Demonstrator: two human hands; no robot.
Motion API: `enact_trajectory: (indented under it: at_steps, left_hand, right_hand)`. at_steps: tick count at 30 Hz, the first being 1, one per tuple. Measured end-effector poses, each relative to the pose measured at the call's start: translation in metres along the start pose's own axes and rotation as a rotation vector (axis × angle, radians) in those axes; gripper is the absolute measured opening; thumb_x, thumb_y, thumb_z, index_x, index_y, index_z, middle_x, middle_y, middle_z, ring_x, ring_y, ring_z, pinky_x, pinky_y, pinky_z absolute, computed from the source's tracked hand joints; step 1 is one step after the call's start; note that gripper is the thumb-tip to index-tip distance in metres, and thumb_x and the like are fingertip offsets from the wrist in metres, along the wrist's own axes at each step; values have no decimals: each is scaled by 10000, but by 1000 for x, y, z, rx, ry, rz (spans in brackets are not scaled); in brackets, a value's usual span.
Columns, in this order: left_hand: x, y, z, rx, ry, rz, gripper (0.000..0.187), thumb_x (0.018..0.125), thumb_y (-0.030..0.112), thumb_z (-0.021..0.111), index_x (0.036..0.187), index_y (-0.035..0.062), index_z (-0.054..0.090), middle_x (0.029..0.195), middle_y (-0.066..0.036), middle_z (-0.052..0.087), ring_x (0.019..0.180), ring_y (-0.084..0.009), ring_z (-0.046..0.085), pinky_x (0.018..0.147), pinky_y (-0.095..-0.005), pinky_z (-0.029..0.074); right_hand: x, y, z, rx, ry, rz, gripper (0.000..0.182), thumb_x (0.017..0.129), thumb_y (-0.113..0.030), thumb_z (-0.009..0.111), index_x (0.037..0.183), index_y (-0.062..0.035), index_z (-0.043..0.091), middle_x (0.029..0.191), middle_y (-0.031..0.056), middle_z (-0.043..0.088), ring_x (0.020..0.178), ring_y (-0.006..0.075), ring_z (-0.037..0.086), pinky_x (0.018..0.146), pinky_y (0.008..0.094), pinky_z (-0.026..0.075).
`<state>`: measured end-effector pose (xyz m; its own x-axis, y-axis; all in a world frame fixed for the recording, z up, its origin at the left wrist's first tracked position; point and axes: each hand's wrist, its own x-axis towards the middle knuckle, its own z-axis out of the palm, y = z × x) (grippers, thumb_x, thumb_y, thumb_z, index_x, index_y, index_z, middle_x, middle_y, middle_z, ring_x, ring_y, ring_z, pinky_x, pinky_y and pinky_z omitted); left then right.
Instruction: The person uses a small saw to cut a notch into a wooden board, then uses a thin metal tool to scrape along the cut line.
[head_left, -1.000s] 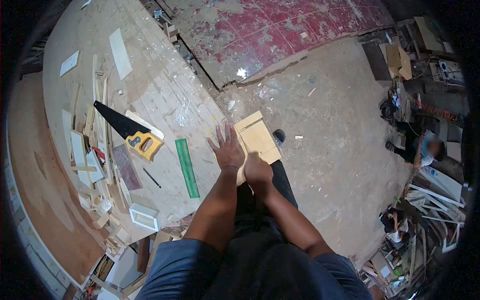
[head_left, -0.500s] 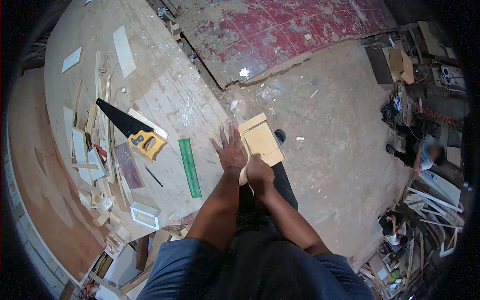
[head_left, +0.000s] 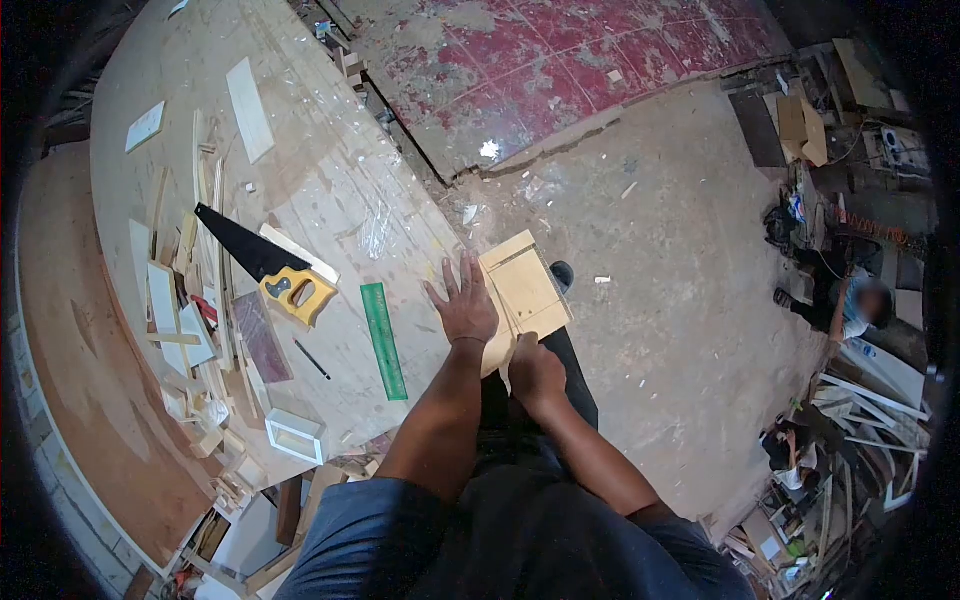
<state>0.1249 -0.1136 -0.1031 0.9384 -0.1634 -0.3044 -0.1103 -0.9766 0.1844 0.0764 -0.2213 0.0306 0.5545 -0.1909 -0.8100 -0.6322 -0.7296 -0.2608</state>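
A light wooden panel [head_left: 526, 283] juts past the table's edge, with a groove near its far end and a line across its near part. My left hand [head_left: 468, 305] presses flat beside the panel's left side, fingers spread. Close to the panel's near edge, my right hand [head_left: 537, 375] is closed in a fist; whatever it grips is hidden. A thin slanting line runs through the wood between the two hands. Left of my left hand lies a green ruler [head_left: 383, 342]. Further left are a pencil [head_left: 312, 360] and a handsaw [head_left: 268, 262] with a yellow handle.
The worktable [head_left: 330, 180] carries wood strips, white offcuts [head_left: 249, 110], a dark reddish rectangular piece [head_left: 262, 335] and a small white frame [head_left: 294, 436]. Concrete floor [head_left: 670, 250] lies to the right. Two people [head_left: 862, 305] are at the far right near stacked scrap wood.
My right hand has pulled back toward my body and slightly right, uncovering more of the panel's near part. My left hand stays in about the same place.
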Motion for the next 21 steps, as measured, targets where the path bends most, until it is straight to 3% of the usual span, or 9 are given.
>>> enact_trajectory:
  at_steps: [6, 8, 9, 10, 12, 13, 17, 20, 21]
  left_hand:
    - [-2, -2, 4, 41, 48, 26, 710, 912, 223, 492, 1555, 64, 234, 1649, -68, 183, 1518, -390, 93, 1126, -738, 12]
    - [-2, 0, 2, 33, 35, 23, 718, 907, 221, 498, 1556, 65, 232, 1651, -64, 175, 1518, -391, 94, 1128, -735, 15]
    - [-1, 1, 0, 34, 21, 3, 726, 902, 218, 504, 1557, 66, 230, 1654, -61, 167, 1518, -392, 95, 1130, -733, 18]
    - [1, 2, 0, 32, 27, 8, 726, 902, 218, 504, 1557, 66, 230, 1654, -61, 167, 1518, -392, 95, 1130, -733, 18]
    - [0, 2, 0, 57, 2, -6, 737, 893, 215, 515, 1557, 67, 231, 1654, -55, 164, 1518, -387, 96, 1131, -731, 26]
    - [-1, 1, 1, 59, 1, -8, 737, 893, 215, 515, 1557, 67, 231, 1654, -55, 164, 1518, -387, 96, 1131, -731, 26]
    - [-2, 0, 4, 36, 54, 7, 741, 893, 231, 516, 1560, 84, 229, 1657, -38, 156, 1523, -371, 88, 1134, -732, 26]
    - [0, 1, 6, 52, 31, -8, 727, 906, 253, 492, 1564, 101, 223, 1663, -21, 135, 1528, -359, 69, 1139, -728, 14]
    - [-2, 0, 5, 56, 21, -10, 718, 914, 268, 479, 1564, 102, 223, 1665, -19, 128, 1530, -355, 58, 1142, -725, 10]
  right_hand:
    - [21, 14, 4, 45, 123, 137, 252, 961, -156, 419, 1049, 53, 530, 943, 350, 668, 892, 491, 681, 790, 560, 539]
    - [-6, 19, 1, -78, 33, -147, 263, 944, -113, 440, 1116, 71, 521, 977, 362, 660, 872, 484, 686, 753, 556, 547]
    - [-12, 23, 6, -114, -28, -133, 375, 948, -109, 441, 1272, 76, 473, 1028, 336, 658, 849, 465, 693, 725, 538, 562]
    - [-20, 24, 12, -113, -21, -133, 375, 948, -109, 441, 1272, 76, 473, 1028, 336, 658, 849, 465, 693, 725, 538, 562]
    - [-34, 19, 24, -308, 228, -194, 469, 904, -101, 509, 1342, 56, 462, 875, 205, 679, 685, 363, 704, 584, 431, 576]
    - [-39, 18, 23, -381, 232, -227, 569, 908, -107, 515, 1439, 48, 385, 878, 172, 667, 660, 313, 703, 571, 395, 579]
    - [-49, 9, 0, -293, 132, -179, 447, 956, -121, 462, 1369, 44, 421, 930, 235, 670, 781, 355, 718, 600, 419, 592]
    - [-22, 1, -1, -303, 207, -291, 331, 942, -105, 479, 1240, 37, 510, 827, 177, 679, 754, 328, 722, 568, 405, 586]
    - [0, -5, 4, -310, 275, -313, 276, 907, -104, 512, 1154, 16, 542, 765, 164, 665, 678, 314, 705, 546, 402, 573]
